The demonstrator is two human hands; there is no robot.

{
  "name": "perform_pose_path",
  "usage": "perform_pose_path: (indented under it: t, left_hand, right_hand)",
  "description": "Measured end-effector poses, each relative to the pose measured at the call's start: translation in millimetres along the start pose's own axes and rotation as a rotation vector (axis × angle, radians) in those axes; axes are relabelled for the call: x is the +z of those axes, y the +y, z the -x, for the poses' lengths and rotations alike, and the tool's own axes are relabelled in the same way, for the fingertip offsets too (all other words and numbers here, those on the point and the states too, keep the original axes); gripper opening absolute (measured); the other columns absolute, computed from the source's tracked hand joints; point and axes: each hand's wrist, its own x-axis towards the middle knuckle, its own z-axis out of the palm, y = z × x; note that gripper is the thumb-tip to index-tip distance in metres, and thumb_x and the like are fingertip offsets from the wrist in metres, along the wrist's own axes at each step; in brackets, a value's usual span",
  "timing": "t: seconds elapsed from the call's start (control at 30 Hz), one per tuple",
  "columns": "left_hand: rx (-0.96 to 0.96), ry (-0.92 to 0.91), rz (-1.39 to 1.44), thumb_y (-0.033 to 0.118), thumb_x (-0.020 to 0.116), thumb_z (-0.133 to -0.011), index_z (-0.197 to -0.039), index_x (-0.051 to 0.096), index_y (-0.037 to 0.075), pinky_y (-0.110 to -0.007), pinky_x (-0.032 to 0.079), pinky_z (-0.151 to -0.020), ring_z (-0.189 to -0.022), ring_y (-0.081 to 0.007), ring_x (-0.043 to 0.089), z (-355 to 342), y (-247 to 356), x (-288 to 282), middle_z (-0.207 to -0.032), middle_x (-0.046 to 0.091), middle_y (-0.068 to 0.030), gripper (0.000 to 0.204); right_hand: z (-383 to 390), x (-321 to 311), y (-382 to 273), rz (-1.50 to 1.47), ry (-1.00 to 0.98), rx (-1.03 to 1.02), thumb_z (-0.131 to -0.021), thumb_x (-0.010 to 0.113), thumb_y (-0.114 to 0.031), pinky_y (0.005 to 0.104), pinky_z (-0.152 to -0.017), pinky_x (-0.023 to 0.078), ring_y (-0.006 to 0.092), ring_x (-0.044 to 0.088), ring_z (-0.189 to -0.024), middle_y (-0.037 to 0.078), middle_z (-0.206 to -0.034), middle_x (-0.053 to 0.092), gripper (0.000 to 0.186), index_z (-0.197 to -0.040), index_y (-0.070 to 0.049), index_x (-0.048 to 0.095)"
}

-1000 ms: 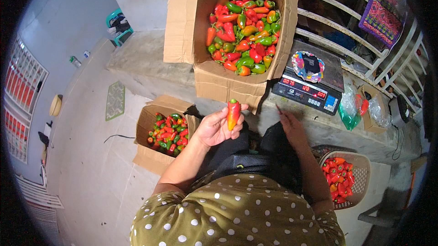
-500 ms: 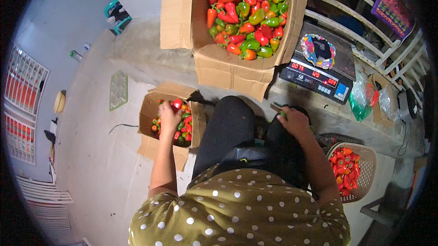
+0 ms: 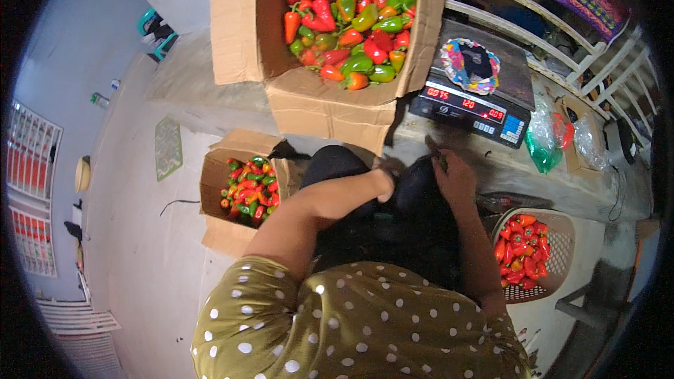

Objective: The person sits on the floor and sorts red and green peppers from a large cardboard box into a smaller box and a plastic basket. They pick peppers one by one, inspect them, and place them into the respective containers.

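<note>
My left hand (image 3: 380, 181) is low over my dark-trousered lap, between the knees; its fingers are mostly hidden, so I cannot tell what they hold. At my right knee, my right hand (image 3: 451, 175) is closed on what looks like a small knife (image 3: 434, 147). A large open cardboard box (image 3: 237, 28) holds red, green and orange peppers (image 3: 365, 45) above my lap. Left of my legs stands a smaller carton (image 3: 213, 195) of mixed peppers (image 3: 249, 189); at my right sits a plastic basket (image 3: 558, 263) of mostly red peppers (image 3: 523, 252).
A scale (image 3: 470, 115) carrying a colourful ring-shaped bundle (image 3: 470, 66) rests on the concrete ledge (image 3: 182, 98), beside plastic bags (image 3: 544, 151) and white railings (image 3: 583, 63). A green mat (image 3: 168, 148) lies on the floor at left, and a teal chair (image 3: 158, 35) stands farther back.
My left hand held a red-orange pepper up, dipped into the smaller carton, and has since swung right to my lap. My right hand stays near my right knee.
</note>
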Motion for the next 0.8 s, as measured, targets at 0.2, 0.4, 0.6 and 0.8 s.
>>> perform_pose_path:
  t: [0.2, 0.4, 0.6, 0.8]
  left_hand:
    - [0.122, -0.013, -0.128, 0.026, 0.052, -0.078, -0.094, 0.065, 0.004, -0.053, 0.031, -0.089, -0.093, -0.029, 0.06, -54, 37, 0, -0.093, 0.065, -0.0132, 0.03]
    - [0.125, -0.002, -0.129, 0.025, 0.052, -0.077, -0.092, 0.065, 0.004, -0.053, 0.033, -0.087, -0.091, -0.0291, 0.06, -59, 35, -5, -0.092, 0.065, -0.0138, 0.029]
    - [0.14, 0.002, -0.133, 0.024, 0.052, -0.077, -0.09, 0.065, 0.004, -0.052, 0.035, -0.085, -0.09, -0.0293, 0.06, -60, 36, -2, -0.091, 0.065, -0.0144, 0.027]
    - [0.152, 0.015, -0.133, 0.023, 0.052, -0.076, -0.088, 0.065, 0.003, -0.052, 0.037, -0.082, -0.088, -0.0295, 0.061, -63, 36, -2, -0.089, 0.065, -0.0151, 0.026]
  right_hand:
    - [9, 0, 15, -0.011, 0.042, 0.041, -0.084, 0.053, -0.038, 0.045, -0.073, 0.048, 0.0349, 0.06, -0.085, 0.016, -0.095, 0.061, 0.035, -0.103, -0.009, 0.056]
    - [1, -1, 6, -0.061, -0.003, 0.092, -0.083, 0.054, -0.037, 0.0431, -0.071, 0.047, 0.0356, 0.06, -0.082, 0.017, -0.088, 0.062, 0.035, -0.104, -0.009, 0.058]
    - [4, -1, 3, -0.056, 0.098, 0.033, -0.082, 0.055, -0.039, 0.0429, -0.068, 0.046, 0.0338, 0.061, -0.077, 0.015, -0.083, 0.062, 0.037, -0.102, -0.009, 0.058]
    - [5, -5, 2, -0.044, 0.072, 0.023, -0.083, 0.054, -0.043, 0.0416, -0.071, 0.048, 0.0318, 0.061, -0.082, 0.014, -0.091, 0.063, 0.037, -0.1, -0.011, 0.059]
